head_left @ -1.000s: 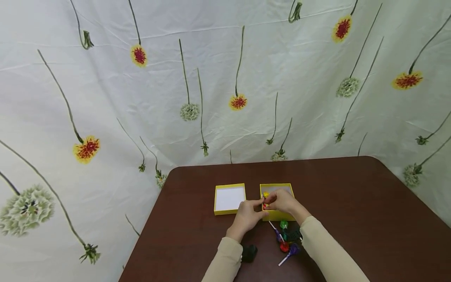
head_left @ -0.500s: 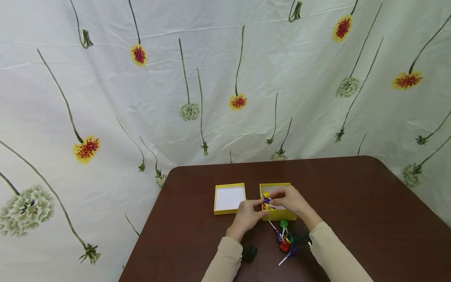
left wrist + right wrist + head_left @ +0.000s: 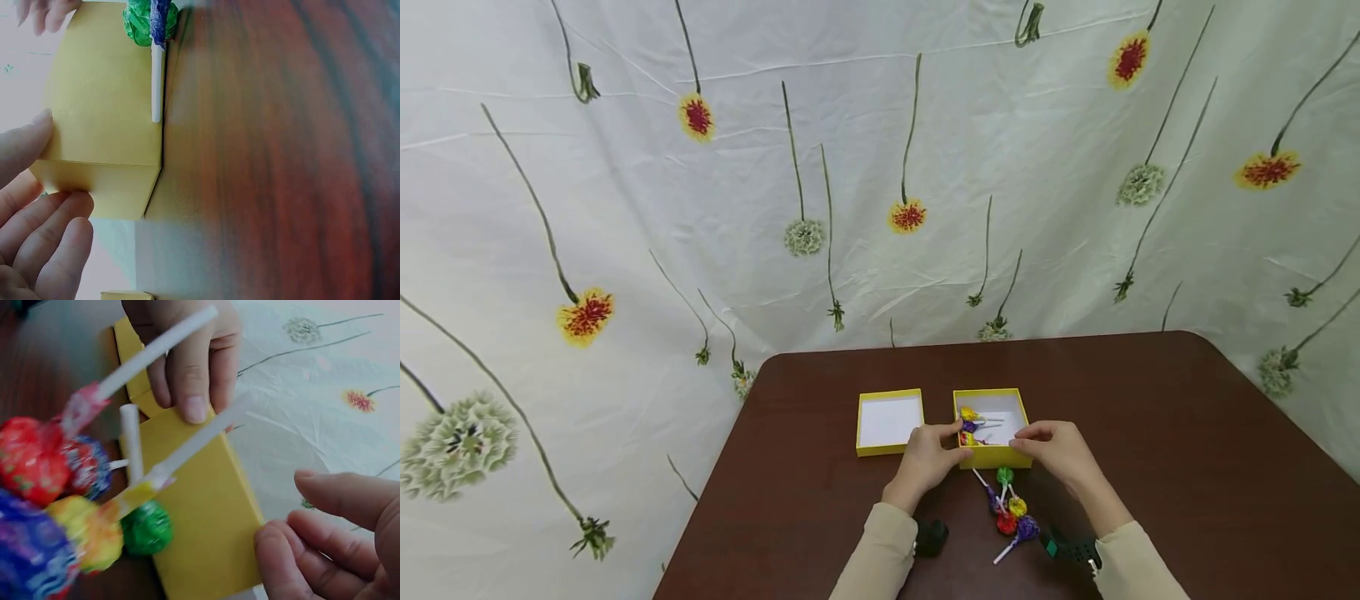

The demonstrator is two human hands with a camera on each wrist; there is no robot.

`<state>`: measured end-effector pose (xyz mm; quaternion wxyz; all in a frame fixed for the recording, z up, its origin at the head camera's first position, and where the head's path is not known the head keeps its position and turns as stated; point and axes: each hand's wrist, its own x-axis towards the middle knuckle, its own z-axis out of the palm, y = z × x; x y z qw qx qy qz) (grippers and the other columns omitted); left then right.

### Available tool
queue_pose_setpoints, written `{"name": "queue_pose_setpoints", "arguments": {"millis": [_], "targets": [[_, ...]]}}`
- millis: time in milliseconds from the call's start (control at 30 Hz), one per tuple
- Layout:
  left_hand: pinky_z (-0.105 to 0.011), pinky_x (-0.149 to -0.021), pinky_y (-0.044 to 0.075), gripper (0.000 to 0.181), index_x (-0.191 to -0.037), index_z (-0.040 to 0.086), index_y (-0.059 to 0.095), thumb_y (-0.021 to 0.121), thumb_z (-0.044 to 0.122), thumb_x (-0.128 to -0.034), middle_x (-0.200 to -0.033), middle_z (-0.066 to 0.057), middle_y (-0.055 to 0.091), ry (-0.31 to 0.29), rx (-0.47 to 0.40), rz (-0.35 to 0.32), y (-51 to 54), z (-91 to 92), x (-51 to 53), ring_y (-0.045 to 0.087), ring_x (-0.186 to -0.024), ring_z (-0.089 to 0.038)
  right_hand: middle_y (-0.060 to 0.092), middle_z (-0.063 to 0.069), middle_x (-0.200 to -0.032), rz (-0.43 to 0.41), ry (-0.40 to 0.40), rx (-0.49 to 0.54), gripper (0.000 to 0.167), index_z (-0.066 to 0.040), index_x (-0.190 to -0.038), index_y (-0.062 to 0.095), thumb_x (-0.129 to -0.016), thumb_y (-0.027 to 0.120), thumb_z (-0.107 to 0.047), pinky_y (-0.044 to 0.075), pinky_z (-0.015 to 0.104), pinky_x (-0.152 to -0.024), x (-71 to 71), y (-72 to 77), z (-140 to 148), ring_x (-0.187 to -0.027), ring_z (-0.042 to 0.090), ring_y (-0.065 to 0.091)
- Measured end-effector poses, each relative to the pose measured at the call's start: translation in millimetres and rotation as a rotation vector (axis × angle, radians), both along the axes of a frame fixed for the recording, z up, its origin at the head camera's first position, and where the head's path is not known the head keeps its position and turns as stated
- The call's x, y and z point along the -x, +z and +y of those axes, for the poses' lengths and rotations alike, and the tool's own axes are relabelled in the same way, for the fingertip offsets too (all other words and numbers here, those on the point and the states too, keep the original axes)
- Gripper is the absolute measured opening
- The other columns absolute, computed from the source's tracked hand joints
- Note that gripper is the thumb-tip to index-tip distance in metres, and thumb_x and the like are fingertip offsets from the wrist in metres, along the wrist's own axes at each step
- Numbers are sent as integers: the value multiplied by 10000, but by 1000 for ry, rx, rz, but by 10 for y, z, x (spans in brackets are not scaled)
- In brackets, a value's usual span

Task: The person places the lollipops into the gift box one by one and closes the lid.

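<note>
In the head view, a yellow box [image 3: 996,457] stands with its white inside facing up. Several lollipops lie in it along the left wall, including a yellow lollipop [image 3: 968,413] and a purple lollipop [image 3: 970,427], sticks pointing right. My left hand [image 3: 923,460] grips the box's near left corner, thumb on the front wall and fingers along the side, as the left wrist view also shows. At the near right corner is my right hand [image 3: 1062,454], holding nothing, thumb apart from the fingers; its fingertips [image 3: 270,532] are at the box edge in the right wrist view.
In front of the box lie several loose lollipops, among them a green lollipop [image 3: 1005,476], a red lollipop [image 3: 1006,523] and a purple lollipop [image 3: 1027,528]. A shallow yellow lid [image 3: 890,421] lies left of the box. Behind the brown table [image 3: 1150,433] hangs a flowered cloth [image 3: 880,167].
My right hand has let go of the purple lollipop inside the box and moved right and toward me to the near right corner. The left hand stays on the box.
</note>
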<state>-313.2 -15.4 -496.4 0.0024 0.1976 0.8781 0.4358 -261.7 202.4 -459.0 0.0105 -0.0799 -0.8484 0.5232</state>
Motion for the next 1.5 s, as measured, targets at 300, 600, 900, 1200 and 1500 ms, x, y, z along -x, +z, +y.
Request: {"name": "queue_pose_setpoints", "arguments": {"millis": [300,600,900,1200,1500], "targets": [[-449,-1004,531,485,-1321,69,657,776,246,-885,-1333,-76,665,-7,-10,7,-5,3,-6,626,-1234,-303,710,60,-825,-62,-43,24,266,49,-934,732,-865,784,-203,525,309,-652,-122,-239,8,-723,159,634],[-452,-1015,523,488,-1318,69,659,783,243,-879,-1326,-66,669,-10,-9,-12,-34,21,-59,626,-1236,-296,689,55,-788,-97,-57,-17,307,47,-937,721,-815,830,-212,500,292,-596,-205,-446,-144,-696,158,608],[-447,-1018,522,485,-1311,70,668,784,254,-877,-1320,-80,673,3,-12,9,4,40,-19,631,-1231,-282,693,28,-736,-33,-64,-178,295,13,-822,745,-766,857,-254,454,284,-559,-155,-429,-231,-665,156,589],[-464,-1031,510,492,-1316,73,663,786,254,-875,-1328,-91,667,19,-14,-1,18,27,-4,621,-1244,-294,691,8,-695,-12,-51,-224,246,-13,-752,750,-765,859,-233,441,273,-520,-126,-393,-276,-621,144,573],[-442,-1010,528,487,-1316,81,664,784,259,-878,-1328,-72,667,12,0,14,-12,26,9,625,-1235,-280,638,18,-676,-51,-71,-116,226,-17,-722,720,-761,837,-206,416,275,-523,-134,-424,-249,-621,154,537]]}}
